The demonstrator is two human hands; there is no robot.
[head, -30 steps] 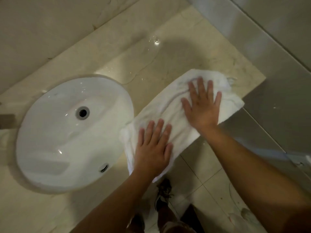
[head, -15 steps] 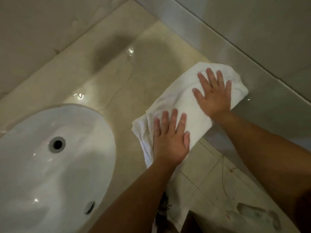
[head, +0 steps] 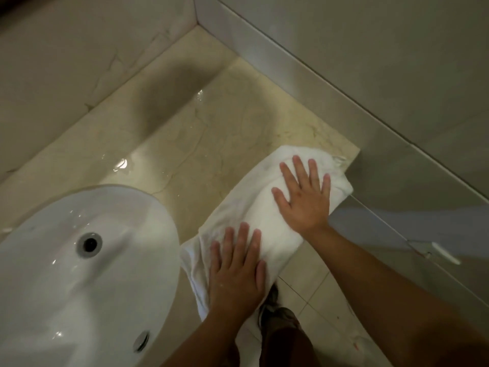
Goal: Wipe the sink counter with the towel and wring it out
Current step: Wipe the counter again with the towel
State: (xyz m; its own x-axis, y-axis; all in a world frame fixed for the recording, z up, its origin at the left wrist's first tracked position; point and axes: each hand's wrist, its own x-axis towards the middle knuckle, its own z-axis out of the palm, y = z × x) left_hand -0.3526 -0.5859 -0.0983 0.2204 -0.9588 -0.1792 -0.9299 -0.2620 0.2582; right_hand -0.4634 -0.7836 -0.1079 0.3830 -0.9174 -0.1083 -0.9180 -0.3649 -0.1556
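A white towel [head: 254,205] lies crumpled along the front right corner of the beige marble counter [head: 211,133]. Its near end hangs over the counter's front edge. My left hand [head: 236,271] presses flat on the towel's near end, fingers spread. Farther along, my right hand [head: 304,197] lies flat on the far end, fingers apart, close to the counter's right corner. Neither hand grips the cloth. The white oval sink basin [head: 79,260] sits to the left, and the towel's edge touches its rim.
Water puddles [head: 120,164] shine on the counter behind the sink, and another puddle [head: 199,95] lies near the back corner. Tiled walls close the counter at the back and right. Below the edge are the floor tiles [head: 312,292] and my shoe [head: 270,300].
Both flat hands slid the towel along the counter's right side, out toward the wall and back to the front corner. My head view shifted; the sink sits lower left now.
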